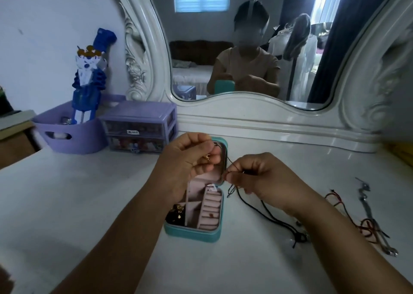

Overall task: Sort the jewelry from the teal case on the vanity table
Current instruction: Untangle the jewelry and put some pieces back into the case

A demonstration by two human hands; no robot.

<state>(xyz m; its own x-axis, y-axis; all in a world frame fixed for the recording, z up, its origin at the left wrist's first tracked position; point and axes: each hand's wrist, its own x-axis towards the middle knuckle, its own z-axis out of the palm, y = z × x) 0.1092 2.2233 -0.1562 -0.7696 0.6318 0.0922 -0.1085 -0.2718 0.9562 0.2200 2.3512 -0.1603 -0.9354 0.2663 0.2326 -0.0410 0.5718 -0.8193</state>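
- Head view: left hand [190,157] pinches a gold charm above the teal case [196,206], steadying it.
- Right hand [252,177], at three o'clock, pinches the black cord [254,208], seemingly untangling it.

Left hand [192,157]: raised at centre frame, fingers curled in toward the palm with thumb and fingertips pinched together, bare forearm running down to the lower left of the frame. Right hand [252,177]: just right of and slightly lower than the left, knuckles up, fingers curled, thumb and forefinger pinched at its left edge, bare forearm running down to the lower right corner. The two hands are close together but apart, both forearms converging toward the middle of the frame.
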